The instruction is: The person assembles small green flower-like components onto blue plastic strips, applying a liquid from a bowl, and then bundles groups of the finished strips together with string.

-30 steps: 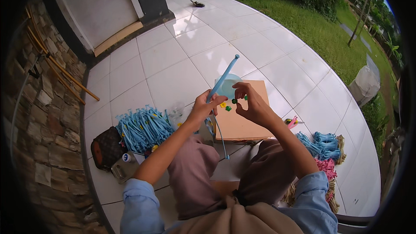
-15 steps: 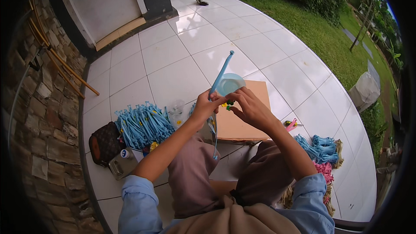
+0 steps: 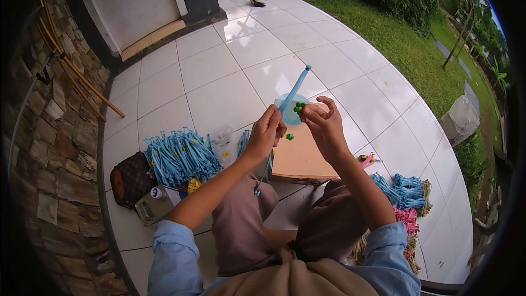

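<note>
In my left hand [image 3: 267,131], fingers closed, is a long light-blue strap [image 3: 296,87] with a knob at its upper end. Its thin lower part hangs down beside my knee. My right hand [image 3: 326,125] pinches a small green flower-shaped piece [image 3: 299,108] with a yellow centre, just right of the strap and apart from it. A similar green-and-yellow piece [image 3: 289,136] lies on the cardboard box [image 3: 309,159] below my hands. Behind the strap, on the box's far edge, stands a translucent blue bowl [image 3: 289,120]; its contents are hard to make out.
To my left lie a heap of blue straps [image 3: 181,156], a clear plastic bag [image 3: 223,141], a brown pouch [image 3: 131,180] and a metal tin [image 3: 153,207]. At right are blue bundles [image 3: 410,191], pink bundles [image 3: 406,219] and a pink item [image 3: 368,160]. A stone wall [image 3: 52,203] borders the left.
My hands have come apart. The right hand has moved right and up with the green flower piece, and the strap's top has shifted right. A green-and-yellow piece now shows on the box.
</note>
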